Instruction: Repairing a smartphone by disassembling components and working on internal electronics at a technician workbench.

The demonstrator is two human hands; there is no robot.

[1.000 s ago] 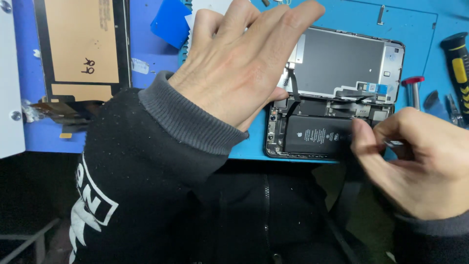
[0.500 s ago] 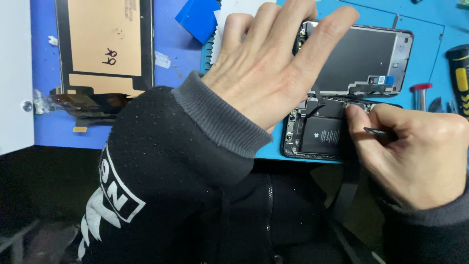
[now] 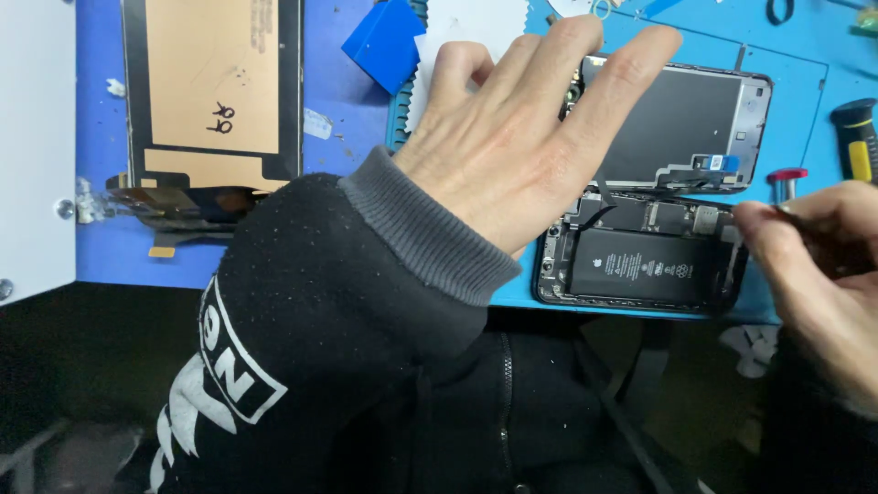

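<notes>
An opened phone [image 3: 640, 267] lies on a light blue mat [image 3: 796, 82], its black battery and boards exposed. Its lifted display panel [image 3: 686, 123] lies flat just beyond it, still joined by thin cables. My left hand [image 3: 517, 146] hovers or rests over the left part of the phone and display, fingers spread, holding nothing. My right hand [image 3: 814, 265] is at the phone's right edge, fingers pinched on a thin dark tool [image 3: 785, 210] whose tip points at the upper right corner of the phone body.
A second display panel [image 3: 215, 82] with a tan back lies at the far left on the darker blue mat. A blue plastic piece [image 3: 384, 41] sits near the top. A yellow-and-black screwdriver [image 3: 855, 137] and a red-capped tool [image 3: 786, 178] lie at the right.
My right hand has drawn back to the right, from over the battery to the phone's right edge. My left hand stays spread over the phone. The camera has shifted slightly.
</notes>
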